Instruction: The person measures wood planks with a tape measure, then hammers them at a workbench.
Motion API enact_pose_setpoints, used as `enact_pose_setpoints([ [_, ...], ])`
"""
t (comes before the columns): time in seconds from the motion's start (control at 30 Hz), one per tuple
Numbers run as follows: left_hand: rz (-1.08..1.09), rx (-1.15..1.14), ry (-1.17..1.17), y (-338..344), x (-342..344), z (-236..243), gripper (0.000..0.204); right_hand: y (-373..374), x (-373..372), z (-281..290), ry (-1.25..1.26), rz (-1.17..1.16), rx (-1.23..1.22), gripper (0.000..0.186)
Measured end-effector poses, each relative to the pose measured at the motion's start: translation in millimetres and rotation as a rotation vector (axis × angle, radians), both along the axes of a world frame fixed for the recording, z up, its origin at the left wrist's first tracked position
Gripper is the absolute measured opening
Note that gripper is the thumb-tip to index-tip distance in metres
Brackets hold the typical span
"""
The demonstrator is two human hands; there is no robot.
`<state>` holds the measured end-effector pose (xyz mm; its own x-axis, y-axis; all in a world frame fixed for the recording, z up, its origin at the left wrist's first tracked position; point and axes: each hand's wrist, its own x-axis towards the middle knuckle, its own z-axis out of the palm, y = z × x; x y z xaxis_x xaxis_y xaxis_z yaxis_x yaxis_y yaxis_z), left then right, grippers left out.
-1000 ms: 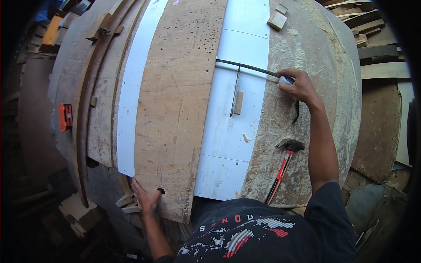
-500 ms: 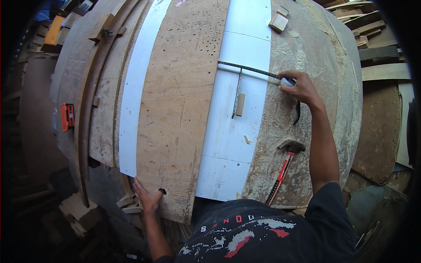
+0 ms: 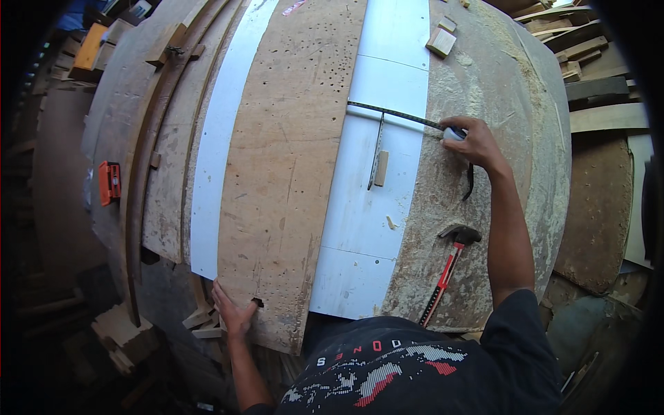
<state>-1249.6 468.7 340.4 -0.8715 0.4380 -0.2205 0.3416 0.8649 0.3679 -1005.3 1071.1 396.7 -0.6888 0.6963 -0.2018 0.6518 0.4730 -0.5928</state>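
My right hand point(image 3: 470, 144) is closed on a tape measure point(image 3: 454, 134); its dark blade point(image 3: 394, 113) stretches left across the white panel point(image 3: 356, 214) to the edge of a holed plywood board point(image 3: 273, 180). My left hand point(image 3: 234, 311) grips that board’s lower left corner, thumb at a dark notch. A narrow metal strip point(image 3: 377, 149) lies below the blade, beside a small wood stick point(image 3: 382, 168). A red-and-black claw hammer point(image 3: 449, 270) rests on the dusty surface point(image 3: 498, 83) right of the panel, below my right hand.
Two small wood blocks point(image 3: 440, 40) sit at the top right of the work surface. Long battens point(image 3: 144, 131) and an orange tool point(image 3: 109, 183) lie at left. Offcuts point(image 3: 581, 55) and sheets point(image 3: 591, 207) are piled beyond the right edge, more offcuts point(image 3: 119, 328) at lower left.
The whole scene has shifted slightly right and down in the picture. My hands, the tape measure and the board show no clear movement relative to one another.
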Motion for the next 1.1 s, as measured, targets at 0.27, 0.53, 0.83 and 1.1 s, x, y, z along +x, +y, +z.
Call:
enact_pose_setpoints([
  [0.27, 0.01, -0.003, -0.021, 3.0, 1.3, 4.1, 0.117, -1.4, -3.2, 3.2, 0.0, 0.015, 0.007, 0.043],
  [0.53, -0.004, -0.012, -0.015, 3.6, 2.0, 4.8, 0.116, -4.2, 3.1, 4.1, 0.004, 0.024, 0.013, 0.042],
  [0.83, 0.009, -0.039, 0.026, 5.9, 2.9, 6.0, 0.114, -79.7, 36.1, 41.3, 0.151, -0.017, 0.009, 0.037],
  [1.1, 0.013, -0.034, 0.042, 5.2, 2.5, 2.8, 0.114, -135.8, 54.3, 18.7, 0.069, 0.012, -0.039, 0.039],
])
